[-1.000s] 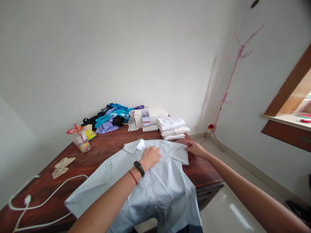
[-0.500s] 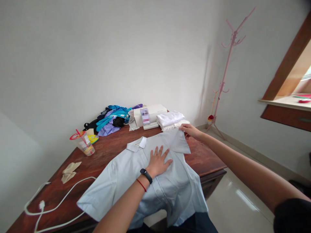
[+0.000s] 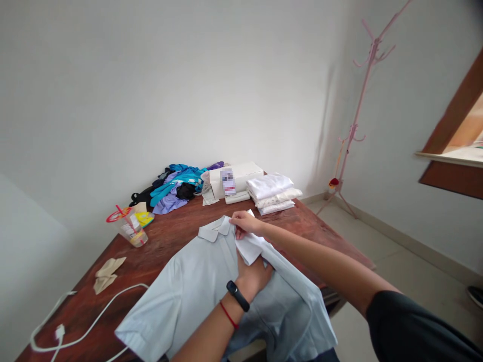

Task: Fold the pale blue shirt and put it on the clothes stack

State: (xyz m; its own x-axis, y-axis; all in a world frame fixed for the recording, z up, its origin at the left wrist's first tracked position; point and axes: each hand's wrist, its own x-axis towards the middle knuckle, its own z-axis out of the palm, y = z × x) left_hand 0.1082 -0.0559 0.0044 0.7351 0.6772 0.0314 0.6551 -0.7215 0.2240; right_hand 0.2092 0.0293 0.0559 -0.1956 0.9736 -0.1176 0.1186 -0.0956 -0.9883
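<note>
A light grey-blue short-sleeved shirt (image 3: 204,271) lies front up on the table, collar away from me, its lower part hanging over the near edge. My right hand (image 3: 245,224) is closed on the shirt's right-hand sleeve, just beside the collar, with the sleeve folded inward over the chest. Beneath that fold, my left hand (image 3: 251,279) rests on the shirt front. The folded cloth covers its fingers, so their pose is hidden. A black band and a red string are on the left wrist.
The dark red wooden table (image 3: 177,226) holds a stack of folded white clothes (image 3: 273,188), a white box (image 3: 245,176), a pile of crumpled clothes (image 3: 177,183), a plastic cup (image 3: 132,229), a beige cloth (image 3: 107,274) and a white cable (image 3: 96,322). A pink coat stand (image 3: 356,115) is in the corner.
My right hand has carried the sleeve leftward from its outspread position to beside the collar. The sleeve now covers the fingers of my left hand, which were spread flat on the shirt.
</note>
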